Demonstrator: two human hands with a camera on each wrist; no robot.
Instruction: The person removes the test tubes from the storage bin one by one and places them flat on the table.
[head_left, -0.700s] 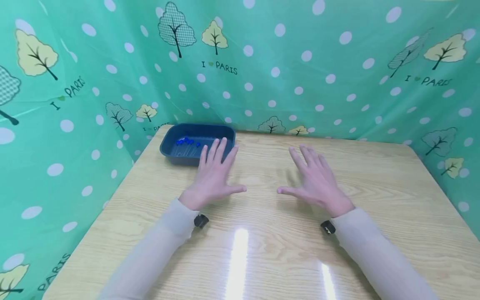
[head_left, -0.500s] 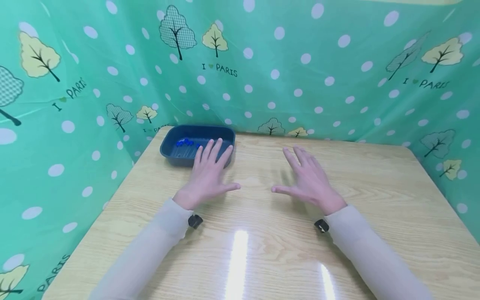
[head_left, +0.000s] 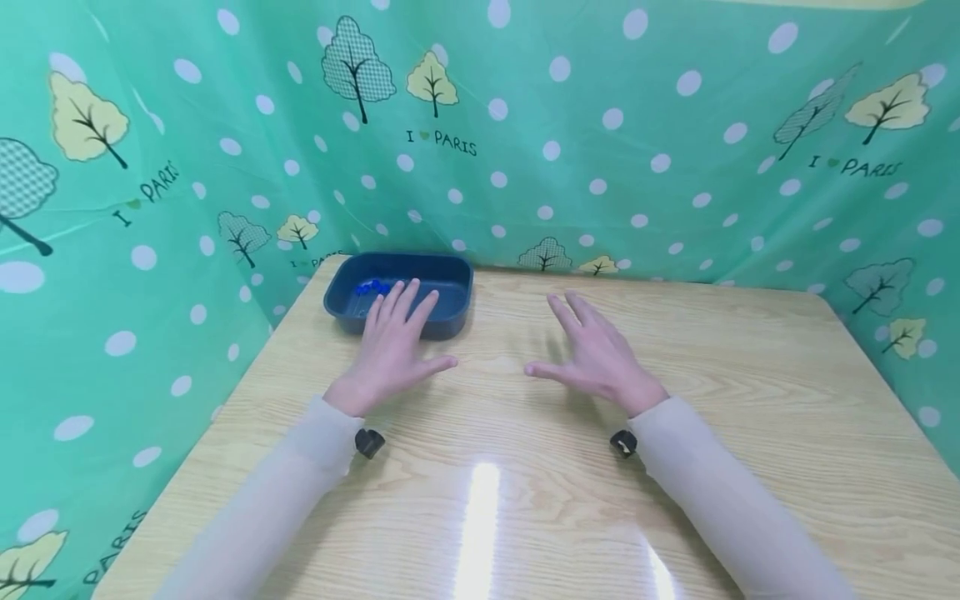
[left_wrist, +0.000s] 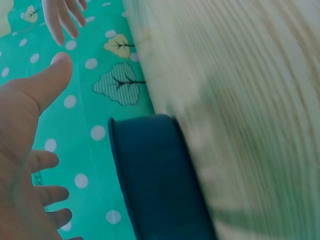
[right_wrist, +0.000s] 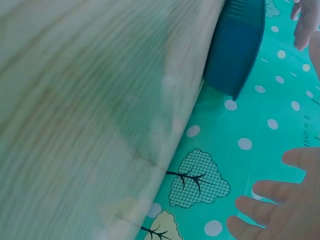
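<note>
A dark blue rectangular tub (head_left: 450, 317) stands at the back left of the wooden table, with several small bright blue pieces (head_left: 373, 287) lying in it. My left hand (head_left: 386, 354) hovers at its near side, fingers spread and thumb out to the right. Its fingertips overlap the tub in the head view. Farther right, my right hand (head_left: 596, 354) is held over the table with fingers extended and thumb pointing left. Neither hand holds anything. In the left wrist view the tub's side wall (left_wrist: 155, 175) shows beyond my left hand (left_wrist: 25, 165), apart from it.
The pale wooden table (head_left: 510, 417) reaches back to a green dotted curtain (head_left: 570, 167), which also hangs along the left and right sides. Light reflects in bright streaks off the near tabletop. Each wrist carries a small black device (head_left: 369, 442).
Both hands have shifted left, and the left one now covers more of the tub's near left part. The tub and its blue pieces stay where they were on the table.
</note>
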